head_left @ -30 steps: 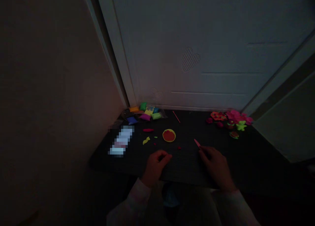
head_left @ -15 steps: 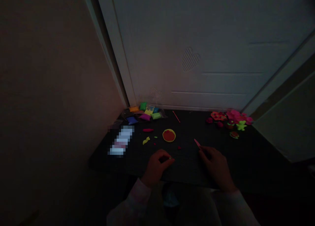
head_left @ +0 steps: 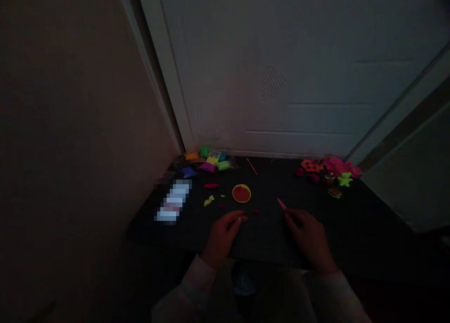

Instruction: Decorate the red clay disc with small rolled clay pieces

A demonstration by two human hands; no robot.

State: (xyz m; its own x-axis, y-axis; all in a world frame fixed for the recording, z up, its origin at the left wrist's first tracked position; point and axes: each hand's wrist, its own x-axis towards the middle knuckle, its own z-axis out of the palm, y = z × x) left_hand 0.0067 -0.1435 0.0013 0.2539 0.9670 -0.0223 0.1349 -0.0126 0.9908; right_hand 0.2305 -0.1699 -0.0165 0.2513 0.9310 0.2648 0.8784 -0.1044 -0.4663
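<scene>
The scene is very dark. My left hand (head_left: 224, 234) hovers over the black mat (head_left: 267, 238) with thumb and fingers pinched on a tiny pale bit of clay (head_left: 239, 218). My right hand (head_left: 309, 238) rests on the mat, closed round a thin pink tool (head_left: 281, 204) that points up and left. Just beyond my hands lies a round yellow clay disc with a red top (head_left: 241, 193). A small red crumb (head_left: 256, 211) sits between disc and hands. A yellow scrap (head_left: 208, 201) and a dark pink strip (head_left: 211, 186) lie to the left.
Several coloured clay packets (head_left: 207, 161) are heaped at the mat's far left by the door frame. Finished pink, red and green clay figures (head_left: 330, 172) stand at the far right. A pink stick (head_left: 251, 166) lies near the white door (head_left: 281, 70). A wall rises on the left.
My left hand has moved a little forward towards the disc, its fingers pinching the pale bit. The right hand and tool have hardly moved.
</scene>
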